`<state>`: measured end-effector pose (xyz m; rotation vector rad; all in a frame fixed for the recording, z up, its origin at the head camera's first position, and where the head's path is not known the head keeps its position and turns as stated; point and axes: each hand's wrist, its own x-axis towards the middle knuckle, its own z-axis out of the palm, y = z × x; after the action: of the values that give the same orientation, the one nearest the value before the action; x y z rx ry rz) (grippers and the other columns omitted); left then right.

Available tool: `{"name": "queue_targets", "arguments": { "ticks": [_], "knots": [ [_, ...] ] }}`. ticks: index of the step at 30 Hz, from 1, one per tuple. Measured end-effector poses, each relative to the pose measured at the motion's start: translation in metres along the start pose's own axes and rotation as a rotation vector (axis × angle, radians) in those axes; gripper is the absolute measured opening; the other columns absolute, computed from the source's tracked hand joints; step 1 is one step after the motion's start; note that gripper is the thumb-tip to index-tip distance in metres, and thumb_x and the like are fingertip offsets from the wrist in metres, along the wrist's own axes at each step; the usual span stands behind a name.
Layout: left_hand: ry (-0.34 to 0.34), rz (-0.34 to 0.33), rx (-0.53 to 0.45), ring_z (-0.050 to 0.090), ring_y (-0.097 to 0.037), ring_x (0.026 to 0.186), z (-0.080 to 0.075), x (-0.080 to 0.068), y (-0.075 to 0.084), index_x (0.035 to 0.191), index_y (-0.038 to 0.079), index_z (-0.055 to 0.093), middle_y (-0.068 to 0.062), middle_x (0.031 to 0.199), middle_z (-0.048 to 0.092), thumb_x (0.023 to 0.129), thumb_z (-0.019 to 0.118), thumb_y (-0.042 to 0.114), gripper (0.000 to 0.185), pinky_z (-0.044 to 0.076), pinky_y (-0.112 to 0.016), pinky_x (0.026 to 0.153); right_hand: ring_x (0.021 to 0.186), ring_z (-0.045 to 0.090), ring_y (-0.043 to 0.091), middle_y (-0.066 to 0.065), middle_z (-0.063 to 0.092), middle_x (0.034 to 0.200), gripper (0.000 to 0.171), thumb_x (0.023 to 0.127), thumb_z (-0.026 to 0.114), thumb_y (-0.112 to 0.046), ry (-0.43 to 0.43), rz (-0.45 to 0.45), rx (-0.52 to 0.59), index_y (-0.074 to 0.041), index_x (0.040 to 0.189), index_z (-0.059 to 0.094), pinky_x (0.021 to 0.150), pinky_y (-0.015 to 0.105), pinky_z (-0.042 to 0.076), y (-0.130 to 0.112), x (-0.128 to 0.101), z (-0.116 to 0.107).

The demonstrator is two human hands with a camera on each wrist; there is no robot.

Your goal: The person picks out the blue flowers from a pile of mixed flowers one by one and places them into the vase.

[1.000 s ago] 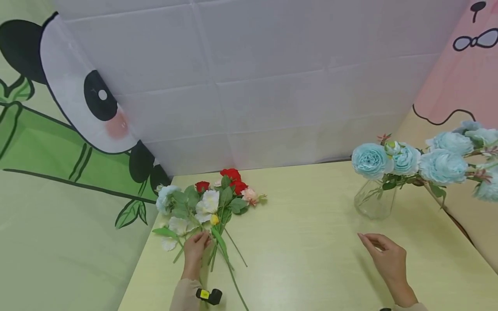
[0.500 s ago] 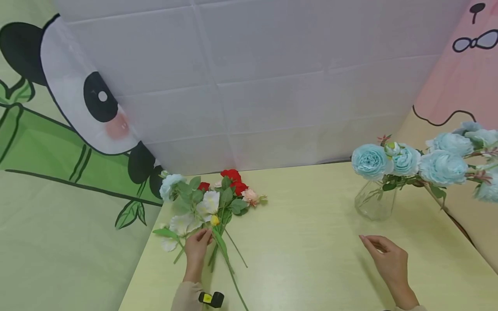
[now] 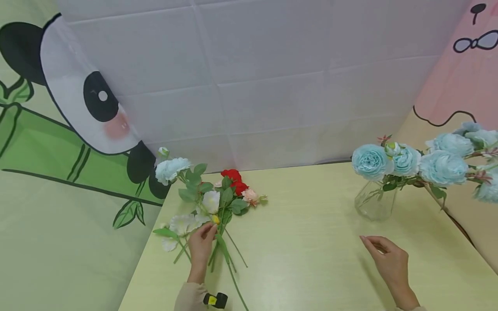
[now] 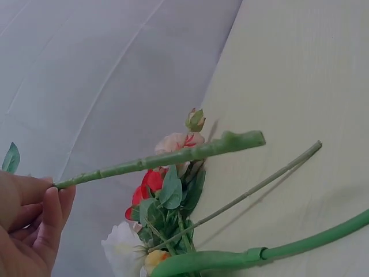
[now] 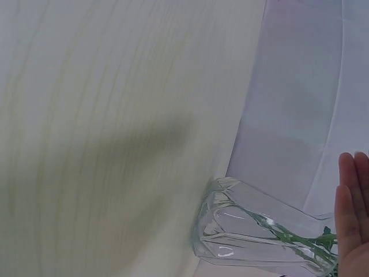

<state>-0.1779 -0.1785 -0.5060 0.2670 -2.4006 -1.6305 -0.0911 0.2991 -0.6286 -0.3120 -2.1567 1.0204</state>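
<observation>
My left hand (image 3: 202, 245) pinches the green stem (image 4: 167, 160) of a light blue flower (image 3: 173, 169) between thumb and fingertips. That flower, with a bud and leaves, is raised at the left side of the table, above the other flowers. Below it lie white flowers (image 3: 183, 224), red roses (image 3: 232, 175), a pale pink flower (image 3: 250, 196) and a yellow bud (image 3: 215, 219). On the right, my right hand (image 3: 389, 262) hovers with loosely bent fingers and holds nothing. It is nearest to a clear glass vase (image 3: 374, 205), in front of it.
Several light blue flowers (image 3: 443, 167) stand in the vase and lean far right, past the table's edge. Loose stems (image 3: 235, 280) reach toward the front of the pale table (image 3: 303, 242). A white printed cloth (image 3: 272, 108) hangs behind.
My left hand has moved slightly right and up with the blue flower, whose head has risen from the pile. My right hand has hardly moved.
</observation>
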Motion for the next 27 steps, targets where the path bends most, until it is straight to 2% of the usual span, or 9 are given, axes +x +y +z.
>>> {"name": "queue_targets", "arguments": {
  "ticks": [2,6,9,13,19,27],
  "knots": [
    [-0.009,0.024,0.0,0.067,-0.019,0.077,0.001,-0.003,0.004,0.103,-0.003,0.066,-0.019,0.094,0.068,0.086,0.065,0.015,0.025,0.053,-0.016,0.063,0.066,0.059,-0.014,-0.014,0.07,0.076,0.014,0.071,0.08,-0.023,0.0,0.004,0.001,-0.031,0.078,0.071,0.062,0.002,0.042,-0.001,0.0,0.0],
    [0.001,0.123,0.007,0.066,-0.015,0.072,0.006,-0.009,0.009,0.099,-0.003,0.068,-0.019,0.089,0.069,0.085,0.066,0.014,0.022,0.053,-0.016,0.061,0.066,0.058,-0.014,-0.009,0.071,0.076,0.011,0.071,0.08,-0.024,-0.002,0.015,-0.001,-0.027,0.078,0.072,0.062,0.001,0.042,-0.003,-0.001,0.0],
    [0.024,0.26,0.042,0.066,-0.015,0.069,0.01,-0.013,0.012,0.096,-0.003,0.068,-0.016,0.084,0.069,0.084,0.067,0.014,0.021,0.052,-0.015,0.058,0.066,0.058,-0.015,-0.009,0.071,0.076,0.011,0.07,0.08,-0.025,-0.001,0.017,-0.007,-0.027,0.077,0.072,0.062,0.001,0.042,-0.004,-0.001,0.001],
    [0.033,0.428,0.058,0.066,-0.016,0.068,0.015,-0.016,0.014,0.093,-0.003,0.069,-0.013,0.082,0.069,0.082,0.069,0.01,0.017,0.053,-0.017,0.057,0.066,0.058,-0.015,-0.018,0.069,0.075,0.014,0.07,0.08,-0.024,-0.001,0.004,-0.009,-0.031,0.078,0.071,0.061,0.001,0.041,-0.004,-0.001,0.001],
    [0.009,0.517,0.067,0.064,-0.007,0.07,0.023,-0.019,0.015,0.091,0.0,0.07,-0.008,0.084,0.069,0.08,0.07,0.009,0.014,0.053,-0.016,0.061,0.066,0.058,-0.015,-0.028,0.065,0.076,0.017,0.069,0.081,-0.022,-0.006,-0.018,0.0,-0.033,0.078,0.07,0.06,0.001,0.041,-0.002,0.0,0.002],
    [-0.004,0.659,0.041,0.066,-0.017,0.066,0.035,-0.025,0.023,0.088,0.005,0.07,-0.006,0.079,0.069,0.078,0.071,0.007,0.01,0.052,-0.013,0.06,0.065,0.058,-0.014,-0.027,0.065,0.075,0.017,0.069,0.081,-0.024,-0.019,-0.007,0.002,-0.034,0.078,0.07,0.06,0.002,0.042,-0.004,0.001,0.003]
  ]
}}
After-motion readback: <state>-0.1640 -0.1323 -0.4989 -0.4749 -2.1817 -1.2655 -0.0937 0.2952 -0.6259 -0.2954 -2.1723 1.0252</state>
